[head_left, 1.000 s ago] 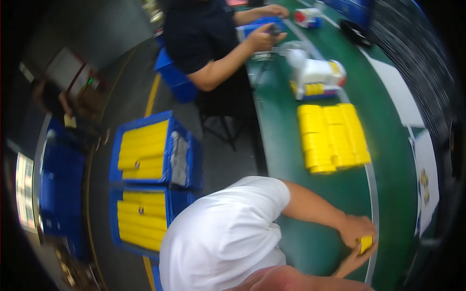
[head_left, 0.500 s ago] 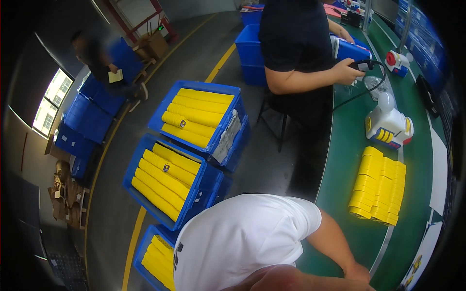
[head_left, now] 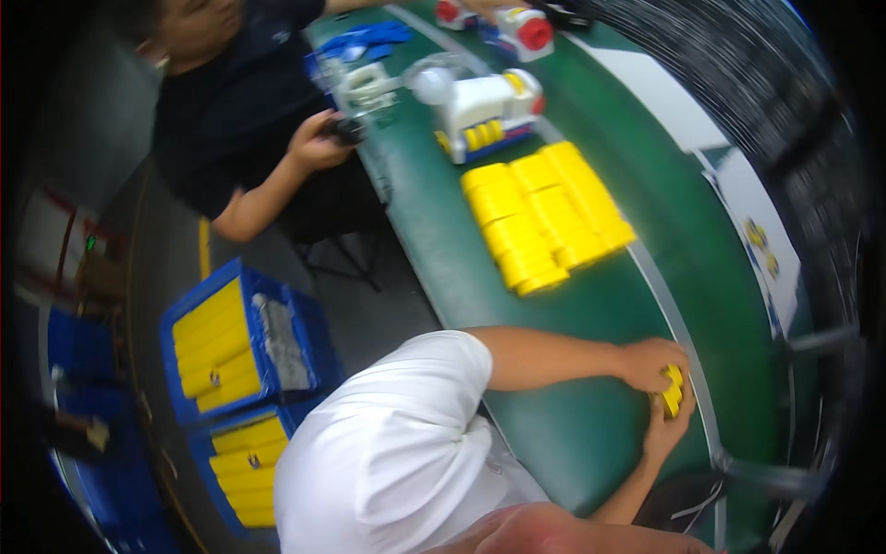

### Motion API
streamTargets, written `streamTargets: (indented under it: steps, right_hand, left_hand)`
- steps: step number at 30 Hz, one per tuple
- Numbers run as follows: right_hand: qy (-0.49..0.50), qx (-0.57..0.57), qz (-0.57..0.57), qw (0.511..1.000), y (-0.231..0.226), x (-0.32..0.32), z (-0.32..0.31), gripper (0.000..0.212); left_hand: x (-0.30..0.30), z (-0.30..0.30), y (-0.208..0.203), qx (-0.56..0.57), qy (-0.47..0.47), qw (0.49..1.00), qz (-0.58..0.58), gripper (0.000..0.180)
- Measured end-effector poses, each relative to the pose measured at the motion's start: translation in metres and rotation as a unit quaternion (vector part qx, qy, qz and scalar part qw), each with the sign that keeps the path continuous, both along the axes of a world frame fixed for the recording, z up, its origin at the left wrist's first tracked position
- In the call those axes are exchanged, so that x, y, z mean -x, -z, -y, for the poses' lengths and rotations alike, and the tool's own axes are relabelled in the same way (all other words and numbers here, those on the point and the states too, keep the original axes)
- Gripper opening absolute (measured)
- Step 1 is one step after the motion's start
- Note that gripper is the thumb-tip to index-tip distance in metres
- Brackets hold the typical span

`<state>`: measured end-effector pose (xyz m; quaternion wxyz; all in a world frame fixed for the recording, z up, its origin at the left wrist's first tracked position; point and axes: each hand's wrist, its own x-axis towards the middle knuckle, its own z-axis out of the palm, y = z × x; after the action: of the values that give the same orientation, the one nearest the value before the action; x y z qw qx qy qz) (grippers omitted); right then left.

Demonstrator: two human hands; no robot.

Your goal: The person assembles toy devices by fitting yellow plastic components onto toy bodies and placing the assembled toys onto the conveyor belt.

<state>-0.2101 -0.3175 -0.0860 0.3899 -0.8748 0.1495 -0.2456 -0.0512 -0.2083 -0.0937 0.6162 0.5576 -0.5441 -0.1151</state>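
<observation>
My left hand (head_left: pixel 648 363) and my right hand (head_left: pixel 668 428) meet over the green table, fingers closed around a small yellow plastic piece (head_left: pixel 673 391). Fingers cover part of it, so I cannot tell whether it is one piece or several together. Farther along the table, beyond my left arm, several rows of stacked yellow pieces (head_left: pixel 544 217) lie side by side. A white toy-like device (head_left: pixel 480 111) with yellow, blue and red parts stands just behind those rows.
A co-worker (head_left: pixel 249 111) in black sits at the far left, gripping a black handheld object (head_left: pixel 346 130). Blue crates (head_left: pixel 166 346) filled with yellow pieces stand on the floor at left. A metal strip (head_left: pixel 669 309) runs along the green tabletop (head_left: pixel 554 369); white sheets (head_left: pixel 757 240) lie at right.
The view has swung toward the table, blurring it. Both my hands and the yellow piece now show; before, only one hand was visible at the lower edge.
</observation>
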Motion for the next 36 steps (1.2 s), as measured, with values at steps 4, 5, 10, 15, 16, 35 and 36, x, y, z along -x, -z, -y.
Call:
streamTargets:
  steps: [4, 5, 10, 15, 16, 35, 36]
  right_hand:
    - [0.015, 0.021, -0.022, 0.999, 0.001, 0.0, 0.001, 0.062]
    - [0.027, 0.042, -0.025, 0.998, 0.005, 0.003, 0.003, 0.061]
    - [0.032, 0.094, -0.028, 0.995, 0.001, 0.001, -0.002, 0.061]
    - [0.012, 0.073, -0.048, 0.996, -0.003, 0.0, -0.001, 0.06]
    - [0.007, 0.07, -0.055, 0.996, -0.001, 0.001, 0.001, 0.059]
    - [0.009, 0.067, -0.056, 0.996, 0.0, -0.001, -0.005, 0.057]
    - [0.023, 0.066, -0.052, 0.996, 0.005, 0.0, -0.005, 0.058]
  left_hand:
    - [-0.003, -0.003, -0.003, -0.034, 0.024, 0.999, -0.013, 0.029]
    - [-0.003, -0.003, -0.005, -0.037, 0.028, 0.999, -0.011, 0.029]
    - [-0.003, -0.002, -0.008, -0.043, 0.027, 0.998, -0.02, 0.03]
    - [-0.003, 0.001, -0.003, -0.015, 0.01, 1.0, -0.015, 0.032]
    - [-0.003, 0.002, -0.002, -0.014, 0.013, 1.0, -0.014, 0.032]
    - [-0.004, -0.005, 0.0, -0.027, 0.007, 0.999, -0.027, 0.038]
    - [-0.004, -0.007, -0.001, -0.035, 0.004, 0.999, -0.033, 0.039]
